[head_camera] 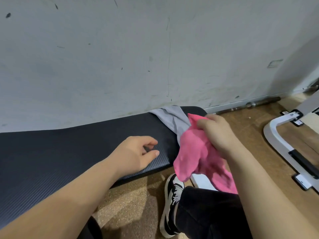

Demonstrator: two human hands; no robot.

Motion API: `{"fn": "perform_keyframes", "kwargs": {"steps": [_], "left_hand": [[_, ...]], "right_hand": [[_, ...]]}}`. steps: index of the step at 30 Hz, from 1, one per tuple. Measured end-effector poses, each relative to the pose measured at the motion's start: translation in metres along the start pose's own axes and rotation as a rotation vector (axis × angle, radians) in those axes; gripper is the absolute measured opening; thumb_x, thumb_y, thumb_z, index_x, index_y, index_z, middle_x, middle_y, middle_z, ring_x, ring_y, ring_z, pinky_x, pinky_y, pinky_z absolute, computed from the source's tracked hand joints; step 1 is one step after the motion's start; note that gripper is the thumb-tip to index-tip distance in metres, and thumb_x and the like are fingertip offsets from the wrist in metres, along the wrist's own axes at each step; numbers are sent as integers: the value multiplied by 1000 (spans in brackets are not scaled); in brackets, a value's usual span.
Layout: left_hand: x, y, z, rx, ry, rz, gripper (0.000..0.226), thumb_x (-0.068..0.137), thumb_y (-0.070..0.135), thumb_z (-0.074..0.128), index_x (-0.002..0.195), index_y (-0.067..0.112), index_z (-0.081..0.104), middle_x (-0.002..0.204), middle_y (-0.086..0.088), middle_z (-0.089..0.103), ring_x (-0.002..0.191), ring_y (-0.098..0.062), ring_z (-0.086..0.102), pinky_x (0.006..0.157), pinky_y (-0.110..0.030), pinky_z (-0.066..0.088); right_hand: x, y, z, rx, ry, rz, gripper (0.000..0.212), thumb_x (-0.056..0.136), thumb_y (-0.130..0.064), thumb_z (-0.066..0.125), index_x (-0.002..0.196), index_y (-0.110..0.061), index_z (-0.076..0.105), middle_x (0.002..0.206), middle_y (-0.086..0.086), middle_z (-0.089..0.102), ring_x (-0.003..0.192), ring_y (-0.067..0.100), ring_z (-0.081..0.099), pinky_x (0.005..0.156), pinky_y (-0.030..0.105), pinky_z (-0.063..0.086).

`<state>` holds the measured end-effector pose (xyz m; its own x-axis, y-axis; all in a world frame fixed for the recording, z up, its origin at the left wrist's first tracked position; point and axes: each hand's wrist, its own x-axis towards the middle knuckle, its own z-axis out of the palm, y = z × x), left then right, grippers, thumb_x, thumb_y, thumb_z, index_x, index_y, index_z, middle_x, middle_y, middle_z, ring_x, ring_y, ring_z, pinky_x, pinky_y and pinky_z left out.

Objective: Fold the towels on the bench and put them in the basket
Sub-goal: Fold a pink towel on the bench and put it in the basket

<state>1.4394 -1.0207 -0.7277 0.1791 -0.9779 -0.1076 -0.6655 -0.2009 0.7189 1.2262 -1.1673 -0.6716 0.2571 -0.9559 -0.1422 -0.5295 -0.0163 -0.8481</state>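
A black padded bench [72, 145] runs along the wall from the left. At its right end lies a crumpled grey towel [170, 118]. My right hand [217, 131] grips a pink towel [195, 156], which hangs bunched off the bench's right end above my knee. My left hand [136, 152] hovers over the bench pad just left of the pink towel, fingers loosely curled and holding nothing. No basket is in view.
A scuffed grey wall [138, 57] stands right behind the bench. A metal barbell bar [248, 105] lies at the wall's foot. A white metal frame [283, 138] sits on the brown floor at the right. My black-trousered leg and black-and-white shoe [172, 200] are below.
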Motion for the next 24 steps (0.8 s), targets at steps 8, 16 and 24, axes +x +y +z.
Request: {"fn": "perform_keyframes", "kwargs": {"steps": [8, 16, 24], "left_hand": [[-32, 18, -38, -424, 251, -57, 37, 77, 21, 89, 107, 37, 73, 98, 2, 76, 91, -13, 73, 86, -30, 61], [-75, -23, -97, -262, 459, -176, 29, 73, 22, 91, 73, 16, 62, 60, 6, 59, 54, -2, 50, 50, -17, 43], [-111, -74, -142, 53, 408, -292, 35, 65, 40, 94, 72, 21, 66, 69, 1, 70, 53, -1, 53, 51, -16, 42]], "right_hand": [[-36, -61, 83, 450, -452, -70, 9, 83, -12, 60, 76, -15, 58, 67, -8, 58, 65, 12, 57, 60, 27, 44], [-38, -84, 141, 605, -637, -41, 25, 81, -18, 80, 69, -19, 58, 79, 10, 59, 95, 23, 75, 63, 28, 38], [-19, -95, 175, 314, -415, -225, 9, 79, 1, 66, 76, -7, 64, 59, -4, 49, 55, 9, 40, 51, 27, 29]]}}
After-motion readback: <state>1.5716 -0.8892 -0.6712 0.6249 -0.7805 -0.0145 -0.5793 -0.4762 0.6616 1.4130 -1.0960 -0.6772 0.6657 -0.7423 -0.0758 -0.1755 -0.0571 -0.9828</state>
